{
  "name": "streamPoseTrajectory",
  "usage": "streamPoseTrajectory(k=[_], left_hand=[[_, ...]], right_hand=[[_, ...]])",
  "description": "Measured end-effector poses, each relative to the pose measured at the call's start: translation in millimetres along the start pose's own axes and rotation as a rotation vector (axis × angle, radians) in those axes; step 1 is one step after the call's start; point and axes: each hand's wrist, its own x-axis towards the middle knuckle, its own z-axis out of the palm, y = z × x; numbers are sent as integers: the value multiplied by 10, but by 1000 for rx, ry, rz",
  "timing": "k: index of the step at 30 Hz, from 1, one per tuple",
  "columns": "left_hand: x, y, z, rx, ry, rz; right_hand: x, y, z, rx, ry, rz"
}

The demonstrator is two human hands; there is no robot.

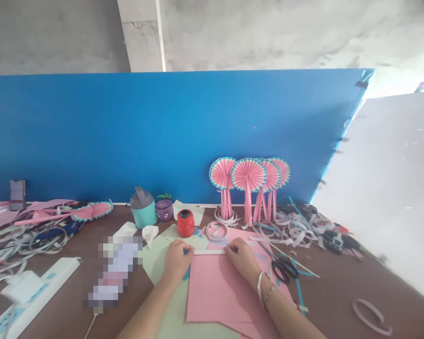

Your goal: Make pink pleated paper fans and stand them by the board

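Note:
A narrow white strip of tape lies straight along the far edge of a pink sheet of paper. My left hand pinches its left end at the sheet's far left corner. At the other end, the closed fingers of my right hand press on the strip. Below the pink sheet are more pink sheets and pale green paper. A roll of tape rests just beyond my hands, with a red spool of thread to its left. Black-handled scissors lie right of my right hand.
Several pink folded paper fans stand against the blue partition. Curled strip scraps are heaped at right. A teal cup, a purple pot and a white power strip stand or lie on the left.

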Motion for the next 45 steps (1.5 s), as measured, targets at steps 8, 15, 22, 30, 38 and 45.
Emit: streamPoseTrajectory(k=[8,15,22,30,38,45], left_hand=[[-3,9,1,40,-25,-6],[-25,30,-2,62,-19,-7],[-30,25,12,82,-17,0],[-39,51,-8,106,-24,-11],[-55,72,-24,133,-40,-7],[-64,84,-32,153,-50,-10]], right_hand=[[4,31,22,-36,-12,-23],[-1,19,21,-59,-16,-35],[-9,35,35,-80,-9,-56],[-12,31,38,-96,-13,-50],[-20,15,33,-125,-1,-80],[-26,-3,30,-154,-1,-93]])
